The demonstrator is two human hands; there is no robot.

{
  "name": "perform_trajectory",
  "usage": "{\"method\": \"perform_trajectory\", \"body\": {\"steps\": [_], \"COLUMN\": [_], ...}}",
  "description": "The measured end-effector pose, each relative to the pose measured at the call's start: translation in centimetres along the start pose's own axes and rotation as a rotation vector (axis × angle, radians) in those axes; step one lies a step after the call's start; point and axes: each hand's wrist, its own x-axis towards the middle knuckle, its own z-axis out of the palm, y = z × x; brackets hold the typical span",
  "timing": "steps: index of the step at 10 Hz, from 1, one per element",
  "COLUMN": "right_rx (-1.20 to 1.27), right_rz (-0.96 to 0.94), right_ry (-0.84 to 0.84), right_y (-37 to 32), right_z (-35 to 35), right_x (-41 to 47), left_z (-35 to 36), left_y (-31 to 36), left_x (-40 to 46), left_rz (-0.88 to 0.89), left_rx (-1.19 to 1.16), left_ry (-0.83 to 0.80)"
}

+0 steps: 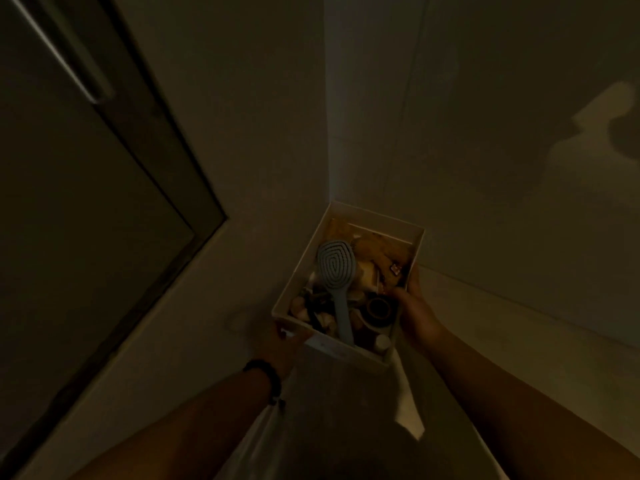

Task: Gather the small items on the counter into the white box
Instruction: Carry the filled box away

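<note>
Two bare forearms reach forward from the near edge. The left hand (pixel 284 341) grips the near left corner of the white box (pixel 301 271); the right hand (pixel 412 303) clasps its right wall. The box sits in the far corner, full: a grey hairbrush (pixel 336 271), a tape roll (pixel 378 308), dim clutter. No loose items show on the counter (pixel 519 341), so gathering looks nearly done.

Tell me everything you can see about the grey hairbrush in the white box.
The grey plastic-looking hairbrush has an oval head with concentric looping slots and a slim, straight handle. It lies tilted in the white rectangular box, head toward the far wall, handle end against the near wall. It rests on a dim jumble of small items. The left hand and right hand grip the box, not the brush.
</note>
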Motion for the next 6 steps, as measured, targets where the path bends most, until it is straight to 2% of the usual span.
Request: {"method": "perform_trajectory", "body": {"steps": [1, 4, 5, 6], "right_rx": [-0.012, -0.092, -0.158, -0.334], "right_rz": [-0.009, -0.018, 0.018, 0.048], "right_ry": [-0.016, -0.063, -0.055, -0.023], "right_y": [-0.3, -0.6, -1.5, -3.5], "right_z": [1.5, 1.4, 0.9, 1.4], "right_x": [0.5, 0.4, -0.3, -2.7], "left_z": [-0.5, -0.7, -1.0, -1.4], "left_y": [0.5, -0.1, 0.1, 1.5], "left_x": [0.9, 1.7, 1.0, -1.8], "left_rz": [-0.064, -0.010, -0.002, 0.000], "left_rx": [0.022, 0.046, 0.098, 0.089], "left_ry": [0.012, -0.003, 0.006, 0.003]}}
